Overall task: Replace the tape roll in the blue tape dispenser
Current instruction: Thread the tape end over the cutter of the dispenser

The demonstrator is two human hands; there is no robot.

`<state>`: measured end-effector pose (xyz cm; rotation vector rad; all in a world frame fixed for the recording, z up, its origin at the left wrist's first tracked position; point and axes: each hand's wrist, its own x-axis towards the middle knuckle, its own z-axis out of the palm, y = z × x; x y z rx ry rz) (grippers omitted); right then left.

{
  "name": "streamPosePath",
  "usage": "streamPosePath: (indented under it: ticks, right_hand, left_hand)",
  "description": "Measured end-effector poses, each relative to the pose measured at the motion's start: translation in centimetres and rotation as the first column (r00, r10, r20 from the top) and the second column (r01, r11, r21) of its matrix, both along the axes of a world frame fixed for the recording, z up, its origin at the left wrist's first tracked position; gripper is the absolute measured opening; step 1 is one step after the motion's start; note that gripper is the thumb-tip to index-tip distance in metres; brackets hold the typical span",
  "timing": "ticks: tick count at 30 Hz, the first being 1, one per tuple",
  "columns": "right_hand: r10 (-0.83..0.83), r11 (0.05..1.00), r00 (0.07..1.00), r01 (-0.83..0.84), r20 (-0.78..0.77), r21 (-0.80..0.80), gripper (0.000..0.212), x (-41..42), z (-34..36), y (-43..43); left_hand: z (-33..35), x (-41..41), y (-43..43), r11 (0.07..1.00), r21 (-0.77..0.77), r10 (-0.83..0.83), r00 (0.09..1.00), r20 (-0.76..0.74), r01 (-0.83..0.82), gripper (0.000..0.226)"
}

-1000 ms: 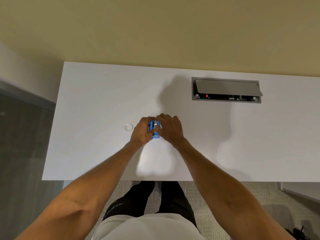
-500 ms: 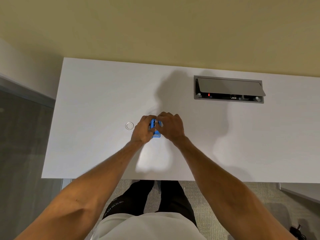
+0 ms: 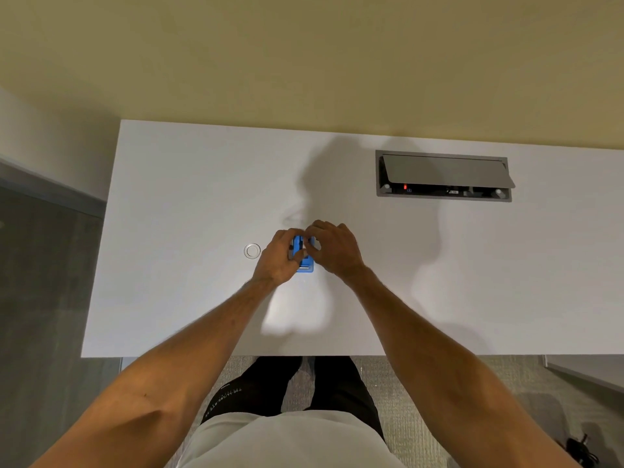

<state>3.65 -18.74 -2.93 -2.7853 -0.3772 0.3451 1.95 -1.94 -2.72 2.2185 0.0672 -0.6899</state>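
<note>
A small blue tape dispenser (image 3: 305,261) stands on the white table (image 3: 175,298), a little left of its middle. My left hand (image 3: 278,258) grips its left side with the fingers curled around it. My right hand (image 3: 332,248) reaches in from the right, its fingertips pinched over the top of the dispenser. Most of the dispenser is hidden by my fingers, and I cannot tell whether a roll sits inside. A clear tape roll (image 3: 252,250) lies flat on the table just left of my left hand.
A grey cable box (image 3: 442,177) with its lid propped open is set into the table at the back right. The table's near edge runs just in front of my legs; a wall stands behind it.
Both hands have stayed on the dispenser. My right fingers have shifted slightly over its top. The tape roll on the table has not moved.
</note>
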Motion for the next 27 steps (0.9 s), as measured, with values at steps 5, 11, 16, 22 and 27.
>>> streamPosePath:
  ticks: [5, 11, 16, 22, 27]
  right_hand:
    - [0.037, 0.998, 0.999, -0.035, 0.036, -0.058, 0.033, -0.26, 0.05, -0.02]
    - [0.032, 0.999, 0.997, -0.028, 0.077, -0.046, 0.033, -0.14, 0.04, 0.25]
    - [0.0, 0.999, 0.998, 0.003, 0.059, -0.044, 0.03, 0.0, -0.31, 0.28]
    - [-0.014, 0.997, 0.999, 0.017, 0.036, -0.073, 0.037, -0.42, -0.28, -0.16]
    - [0.009, 0.994, 0.999, -0.004, 0.046, -0.105, 0.039, -0.7, -0.35, -0.02]
  left_hand:
    - [-0.13, 0.13, -0.05, 1.0, 0.017, -0.018, 1.0, -0.007, 0.018, 0.041]
    - [-0.14, 0.27, -0.33, 1.0, 0.017, -0.012, 1.0, -0.02, 0.012, 0.042]
    - [-0.42, 0.15, 0.0, 0.999, 0.011, -0.031, 1.0, -0.005, 0.031, 0.041]
    - [-0.43, 0.05, 0.08, 1.0, -0.016, -0.017, 1.0, 0.007, 0.017, 0.047]
    - [-0.61, -0.07, 0.22, 1.0, 0.002, -0.01, 1.0, 0.018, 0.01, 0.048]
